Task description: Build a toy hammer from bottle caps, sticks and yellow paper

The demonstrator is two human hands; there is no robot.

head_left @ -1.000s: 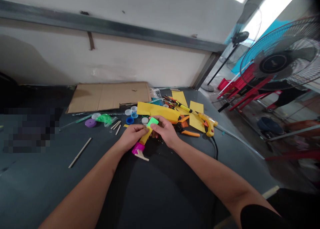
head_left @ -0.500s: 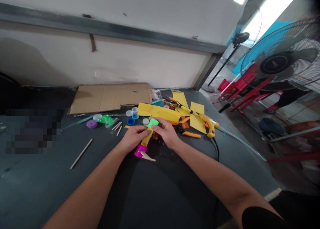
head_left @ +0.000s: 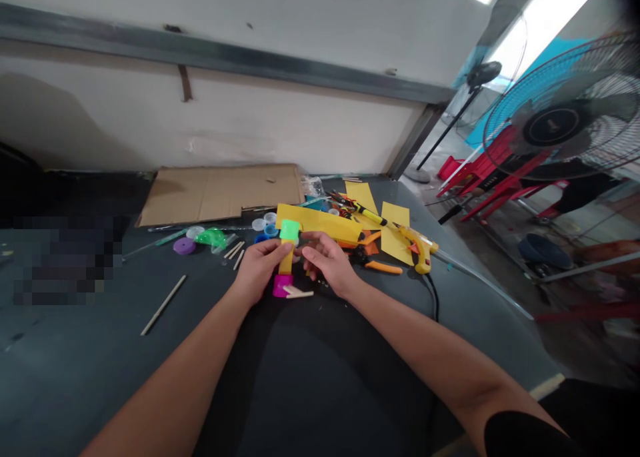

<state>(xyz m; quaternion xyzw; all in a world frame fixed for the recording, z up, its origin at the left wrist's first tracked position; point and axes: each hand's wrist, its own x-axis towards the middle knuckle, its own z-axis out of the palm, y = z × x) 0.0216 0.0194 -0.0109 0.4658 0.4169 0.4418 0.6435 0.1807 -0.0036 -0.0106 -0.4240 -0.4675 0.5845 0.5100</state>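
My left hand [head_left: 259,268] pinches a small craft piece by its yellow strip [head_left: 286,260]. A bright green piece [head_left: 290,230] forms its upper end. At the lower end is a magenta cap [head_left: 282,286], from which short wooden sticks [head_left: 300,292] stick out to the right. My right hand [head_left: 327,262] is just to the right of the strip, its fingers curled but apart, with nothing visible between them. Behind both hands stands a folded yellow sheet [head_left: 320,221]. A blue bottle cap [head_left: 261,238] is partly hidden behind my left fingers.
On the dark table lie a cardboard sheet [head_left: 220,194], a purple cap [head_left: 185,246], a wooden stick [head_left: 163,305] and yellow card pieces [head_left: 395,244]. To the right are orange-handled pliers [head_left: 383,268] and a yellow glue gun [head_left: 423,252] with a black cord. A fan [head_left: 555,125] stands beyond.
The craft piece has swung more upright, its green end moving left and up. My right fingers have come off the green end, while my left hand keeps its hold.
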